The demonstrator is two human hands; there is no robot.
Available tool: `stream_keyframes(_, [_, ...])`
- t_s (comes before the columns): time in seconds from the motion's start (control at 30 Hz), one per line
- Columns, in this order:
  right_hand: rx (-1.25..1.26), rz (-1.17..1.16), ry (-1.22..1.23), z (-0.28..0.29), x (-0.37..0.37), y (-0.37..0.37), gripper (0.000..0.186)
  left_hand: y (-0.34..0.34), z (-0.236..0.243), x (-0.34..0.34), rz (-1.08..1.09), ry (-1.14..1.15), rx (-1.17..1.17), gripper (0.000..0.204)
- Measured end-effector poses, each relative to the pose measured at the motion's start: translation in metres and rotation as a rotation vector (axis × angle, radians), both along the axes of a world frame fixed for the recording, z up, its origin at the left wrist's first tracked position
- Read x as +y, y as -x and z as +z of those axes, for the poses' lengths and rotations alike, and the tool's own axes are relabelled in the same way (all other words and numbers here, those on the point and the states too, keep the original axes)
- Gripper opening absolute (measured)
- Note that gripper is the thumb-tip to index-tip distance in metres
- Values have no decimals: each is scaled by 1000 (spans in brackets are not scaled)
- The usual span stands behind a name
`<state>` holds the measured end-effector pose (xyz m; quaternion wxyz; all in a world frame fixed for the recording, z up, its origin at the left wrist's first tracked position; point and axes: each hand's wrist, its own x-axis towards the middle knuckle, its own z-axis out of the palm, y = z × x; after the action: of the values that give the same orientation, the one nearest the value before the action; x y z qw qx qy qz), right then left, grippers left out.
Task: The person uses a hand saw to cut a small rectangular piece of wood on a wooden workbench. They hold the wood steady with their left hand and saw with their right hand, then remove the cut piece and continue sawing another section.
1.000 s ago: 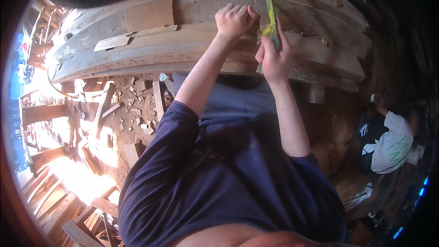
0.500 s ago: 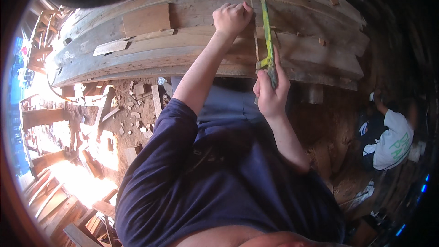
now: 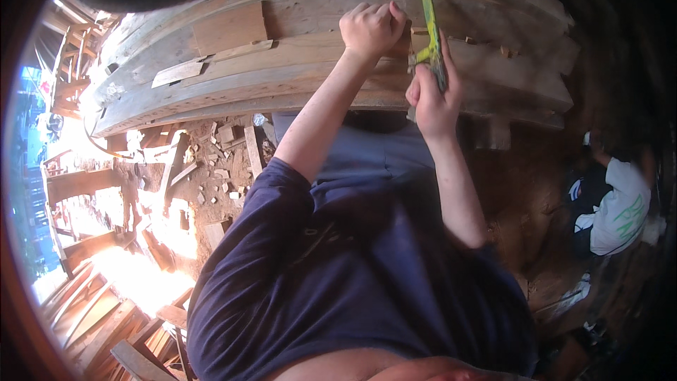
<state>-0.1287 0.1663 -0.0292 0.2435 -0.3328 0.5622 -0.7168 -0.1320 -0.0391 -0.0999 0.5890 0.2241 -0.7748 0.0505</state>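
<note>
My right hand point(image 3: 436, 104) is wrapped round the handle end of a bow saw point(image 3: 427, 1), its index finger stretched along the yellow-green frame. The saw points away from me over a stack of long boards point(image 3: 310, 53), and its thin blade runs just right of my left hand. My left hand point(image 3: 371, 29) is a closed fist resting on the boards, thumb side toward the blade. Whatever lies inside that fist is hidden. A short wood edge shows beside the blade, near the left thumb.
A flat square wood piece point(image 3: 230, 27) and a thin slat point(image 3: 178, 74) lie on the boards at left. Small offcuts point(image 3: 224, 173) litter the dirt floor. A person in a white shirt point(image 3: 622, 208) crouches at the far right. Timber scraps point(image 3: 151, 360) are piled lower left.
My right hand has pushed the saw forward, away from me, so its far end has left the picture. My left fist stays on the boards; the whole view has shifted slightly.
</note>
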Motion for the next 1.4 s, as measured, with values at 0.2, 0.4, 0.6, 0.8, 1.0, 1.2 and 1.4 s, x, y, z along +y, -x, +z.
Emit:
stream_keyframes(0.2, [175,60,25,-21,19,-9,69,7,2,-11,39,-32,7,38])
stream_keyframes(0.4, [-58,40,39,-21,8,0,68,1,0,-6,2,-34,-4,41])
stream_keyframes(0.6, [161,31,8,-14,16,-10,69,2,4,-11,43,-7,41,41])
stream_keyframes(0.8, [68,14,10,-19,2,2,67,-1,0,-5,37,-23,-28,40])
stream_keyframes(1.0, [54,1,-145,-21,12,1,66,6,4,-12,51,-30,12,40])
stream_keyframes(1.2, [39,24,36,-17,-7,8,67,-2,0,-10,28,-9,7,39])
stream_keyframes(1.4, [-61,11,-33,-5,4,-15,68,-2,-1,-9,89,-8,36,36])
